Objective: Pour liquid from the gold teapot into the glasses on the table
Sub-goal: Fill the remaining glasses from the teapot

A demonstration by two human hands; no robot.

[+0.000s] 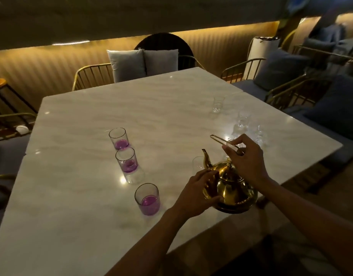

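Observation:
The gold teapot stands on the white marble table near its right front edge, spout pointing away to the upper left. My left hand cups the pot's left side. My right hand grips the thin wire handle above the lid. Three straight glasses stand in a diagonal row to the left, each with purple liquid in the bottom: a far glass, a middle glass and a near glass. A clear glass shows just behind the spout, partly hidden.
Small clear tulip-shaped glasses stand at the right back: a lone one and a cluster. Gold wire chairs with grey cushions ring the table, and blue-cushioned seats line the right side.

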